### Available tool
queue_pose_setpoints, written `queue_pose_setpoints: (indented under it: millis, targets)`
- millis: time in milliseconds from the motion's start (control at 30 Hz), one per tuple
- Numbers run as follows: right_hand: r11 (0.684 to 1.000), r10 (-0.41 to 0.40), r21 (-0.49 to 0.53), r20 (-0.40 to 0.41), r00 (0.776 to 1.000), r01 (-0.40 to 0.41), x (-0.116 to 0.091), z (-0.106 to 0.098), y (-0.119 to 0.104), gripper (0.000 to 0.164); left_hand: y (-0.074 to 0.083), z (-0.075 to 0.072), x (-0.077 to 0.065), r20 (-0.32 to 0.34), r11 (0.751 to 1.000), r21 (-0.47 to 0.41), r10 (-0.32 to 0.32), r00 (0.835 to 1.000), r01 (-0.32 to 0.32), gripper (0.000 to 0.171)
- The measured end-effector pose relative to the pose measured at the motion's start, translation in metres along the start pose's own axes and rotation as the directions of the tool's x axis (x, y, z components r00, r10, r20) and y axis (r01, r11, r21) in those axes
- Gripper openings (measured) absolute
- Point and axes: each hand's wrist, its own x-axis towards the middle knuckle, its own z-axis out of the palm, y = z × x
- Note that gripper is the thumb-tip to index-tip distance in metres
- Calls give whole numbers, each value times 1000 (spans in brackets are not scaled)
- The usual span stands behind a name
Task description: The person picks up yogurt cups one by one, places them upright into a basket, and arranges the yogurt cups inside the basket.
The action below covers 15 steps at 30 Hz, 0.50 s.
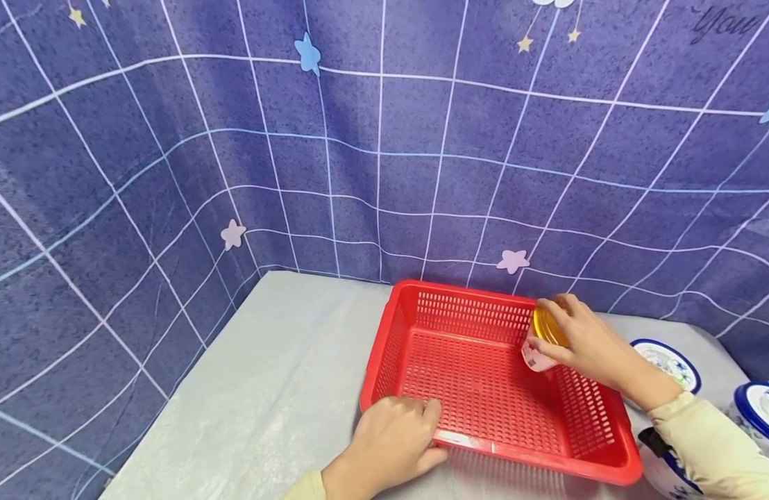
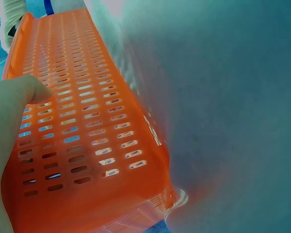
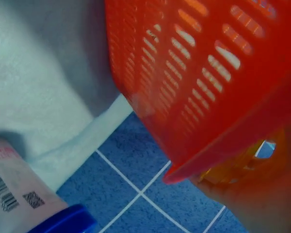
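Observation:
A red perforated plastic basket (image 1: 472, 375) sits on the white-covered table. My left hand (image 1: 393, 441) grips its near rim, and in the left wrist view the thumb (image 2: 36, 91) lies on the slotted outer wall. At the basket's far right corner, my right hand (image 1: 587, 347) holds a jar (image 1: 536, 355) with a yellow lid, fingers over the lid and thumb at its side. The jar is tilted inside the basket; whether its base touches the floor of the basket I cannot tell. Only part of the yellow lid (image 3: 228, 167) shows past the rim in the right wrist view.
Right of the basket stand several blue-lidded containers, among them one by the forearm (image 1: 668, 362) and one at the right edge (image 1: 765, 410). A pale barcoded jar (image 3: 19, 189) shows in the right wrist view. A blue gridded curtain (image 1: 359, 160) hangs behind the table.

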Motion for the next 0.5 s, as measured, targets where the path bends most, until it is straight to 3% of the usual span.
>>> queue_pose_setpoints:
  millis: [200, 500]
  targets:
    - [1000, -27, -4, -4, 1000, 27, -2, 9, -5, 65, 2, 0, -2, 10, 1000, -8, 2, 1000, -2, 51]
    - [999, 43, 11, 10, 999, -43, -1, 17, -11, 63, 0, 1, 0, -9, 1000, 11, 3, 1000, -3, 50]
